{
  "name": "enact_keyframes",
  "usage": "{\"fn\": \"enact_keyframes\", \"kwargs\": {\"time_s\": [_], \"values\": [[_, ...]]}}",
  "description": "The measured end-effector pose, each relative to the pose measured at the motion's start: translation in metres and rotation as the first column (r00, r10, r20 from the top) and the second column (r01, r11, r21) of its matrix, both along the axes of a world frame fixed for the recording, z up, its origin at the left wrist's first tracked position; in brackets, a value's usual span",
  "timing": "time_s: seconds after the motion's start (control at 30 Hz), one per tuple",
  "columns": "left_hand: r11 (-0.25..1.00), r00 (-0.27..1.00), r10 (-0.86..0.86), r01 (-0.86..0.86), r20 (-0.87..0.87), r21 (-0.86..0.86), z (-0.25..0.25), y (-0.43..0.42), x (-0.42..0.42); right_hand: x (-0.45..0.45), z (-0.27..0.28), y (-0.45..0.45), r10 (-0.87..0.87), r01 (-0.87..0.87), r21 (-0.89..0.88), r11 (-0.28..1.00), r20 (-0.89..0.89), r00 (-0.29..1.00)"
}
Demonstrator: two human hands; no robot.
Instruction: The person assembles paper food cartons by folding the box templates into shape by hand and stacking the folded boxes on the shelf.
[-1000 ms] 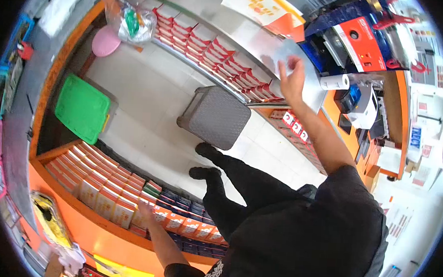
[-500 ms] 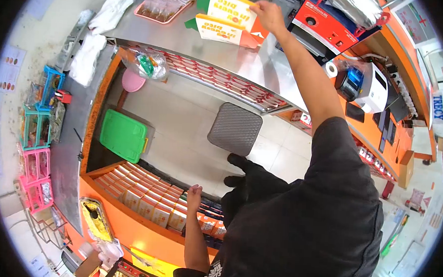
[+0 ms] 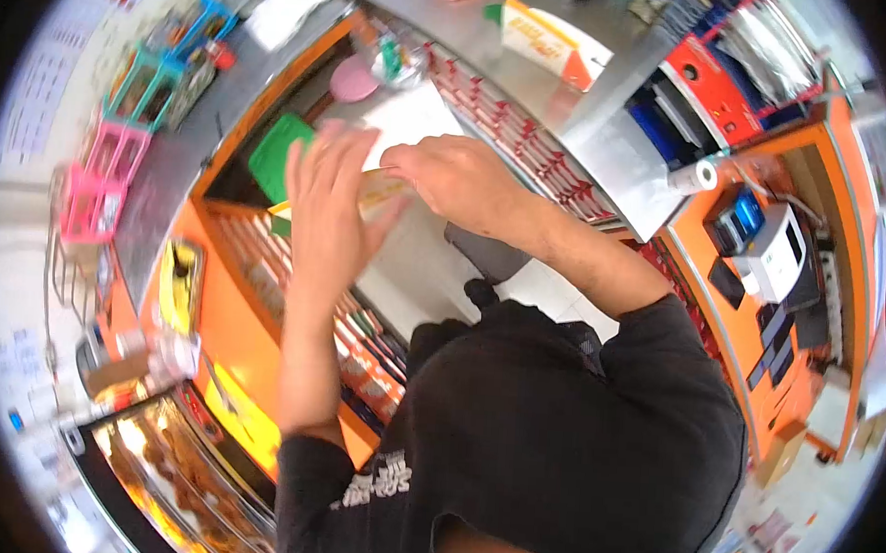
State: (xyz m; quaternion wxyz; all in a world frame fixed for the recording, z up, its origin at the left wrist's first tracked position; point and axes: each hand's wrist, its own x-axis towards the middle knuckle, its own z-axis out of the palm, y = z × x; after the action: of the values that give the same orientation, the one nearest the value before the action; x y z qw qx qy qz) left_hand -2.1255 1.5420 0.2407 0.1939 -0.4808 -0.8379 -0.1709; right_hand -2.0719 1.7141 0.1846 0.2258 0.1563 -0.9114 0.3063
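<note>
A white carton (image 3: 411,115) with yellow edging is held up between my hands, partly hidden behind them. My right hand (image 3: 458,177) pinches its edge between thumb and fingers. Against the near side of the carton is my left hand (image 3: 329,195), blurred, its fingers stretched out and its thumb apart. Whether that palm presses on the carton cannot be made out. Another white carton (image 3: 547,44) with yellow lettering and an orange end lies on the metal counter (image 3: 467,17), beyond my right hand.
Below the hands are a dark stool (image 3: 484,254), a green lid (image 3: 277,158) and a pink round item (image 3: 354,79). Shelves of stacked boxes flank the floor. A paper roll (image 3: 694,178) and a white printer (image 3: 775,256) stand right. Food lies in a lit case (image 3: 182,468) at lower left.
My right hand has come back from the counter with a carton. My left hand has risen from beside the shelf to meet it. The view has shifted, and the lit food case now shows.
</note>
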Motion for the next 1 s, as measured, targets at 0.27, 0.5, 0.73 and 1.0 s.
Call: {"fn": "enact_keyframes", "kwargs": {"time_s": [0.27,0.5,0.73,1.0], "values": [[0.885,0.355,-0.087,-0.401,0.931,0.236,-0.065,-0.137,0.034,0.023,-0.064,0.029,0.187,0.224,-0.792,0.568,0.39,0.902],[0.712,0.314,-0.359,-0.517,0.879,0.476,-0.106,-0.217,0.1,-0.015,-0.143,-0.02,0.907,-0.037,-0.985,0.17,0.142,0.396],[0.582,0.198,-0.412,-0.693,0.889,0.424,-0.12,-0.261,0.18,-0.06,-0.116,-0.116,0.994,-0.293,-0.951,0.101,0.107,-0.006],[0.586,-0.144,-0.743,-0.611,0.654,0.531,-0.046,-0.274,0.258,-0.008,-0.049,-0.218,0.952,-0.33,-0.911,0.245,0.291,-0.097]]}}
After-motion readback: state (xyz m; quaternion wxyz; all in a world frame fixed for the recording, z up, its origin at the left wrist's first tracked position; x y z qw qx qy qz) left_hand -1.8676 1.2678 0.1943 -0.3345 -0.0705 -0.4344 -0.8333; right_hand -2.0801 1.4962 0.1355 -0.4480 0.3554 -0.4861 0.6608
